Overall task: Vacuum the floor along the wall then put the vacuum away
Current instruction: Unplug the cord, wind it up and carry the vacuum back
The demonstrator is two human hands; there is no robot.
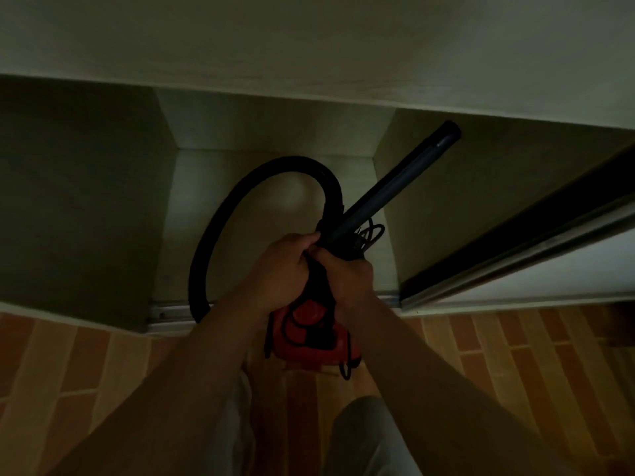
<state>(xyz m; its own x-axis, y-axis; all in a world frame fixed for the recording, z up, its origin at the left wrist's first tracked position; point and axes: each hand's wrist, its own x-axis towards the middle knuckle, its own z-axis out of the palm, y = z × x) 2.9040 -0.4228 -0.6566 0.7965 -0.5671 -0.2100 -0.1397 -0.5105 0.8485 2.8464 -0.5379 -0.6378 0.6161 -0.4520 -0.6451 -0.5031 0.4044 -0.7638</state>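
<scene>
A red canister vacuum (311, 333) sits below my hands, at the threshold of an open closet (275, 166). Its black hose (220, 214) loops up into the closet and back down. The dark wand tube (395, 187) slants up to the right, its tip near the closet's right inner wall. My left hand (280, 266) and my right hand (347, 273) both grip the black handle where hose and wand meet, close together above the vacuum body. A black power cord (369, 235) is bunched just behind my right hand.
The closet has pale inner walls and a metal sliding-door track (168, 316) along its floor edge. A sliding door (515, 249) stands to the right. The floor (498, 365) is orange-brown parquet. My knees show at the bottom. The scene is dim.
</scene>
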